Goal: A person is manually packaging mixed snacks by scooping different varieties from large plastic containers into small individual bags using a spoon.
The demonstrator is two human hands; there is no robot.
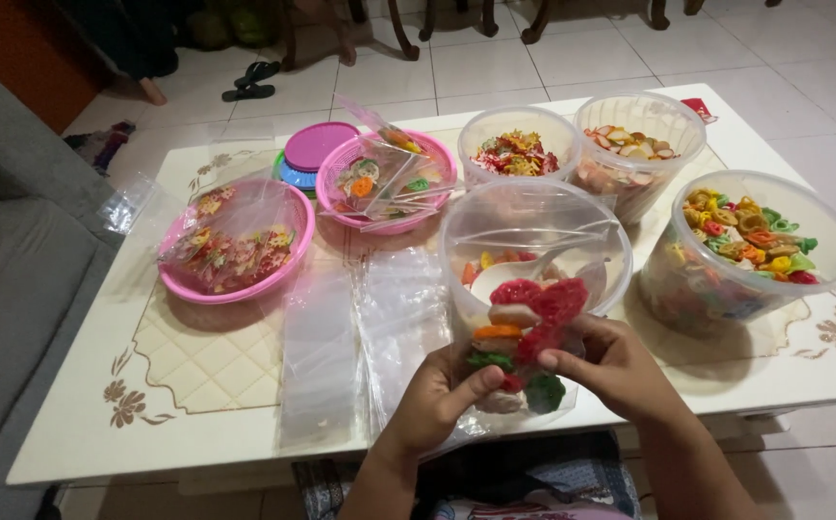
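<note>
1. The white coffee table (244, 424) carries everything, with a grey sofa (13, 270) at its left edge.
2. Four clear plastic tubs stand on the right half. The far-right tub (827, 270) holds mixed ring-shaped crackers in orange, green and red; the tub behind it (673, 120) holds pale pink-and-white pieces; the next tub (495, 125) holds red and yellow crackers; the nearest tub (466, 241) holds a few coloured pieces and a white scoop (495, 277).
3. Two pink baskets, the near one (297, 252) and the far one (341, 207), hold filled clear bags.
4. A stack of flat, empty plastic bags (321, 356) lies near the table's front edge.
5. The small clear bag of coloured crackers (524, 337) sits just over the front edge, between both hands. It looks light and slippery, its contents brittle, so I judge it best held by the film near the top, not squeezed.
6. The left hand (437, 400) curls its fingers around the bag's lower left side, thumb pressing the film.
7. The right hand (615, 366) pinches the bag's right side, fingers closed on it.
</note>
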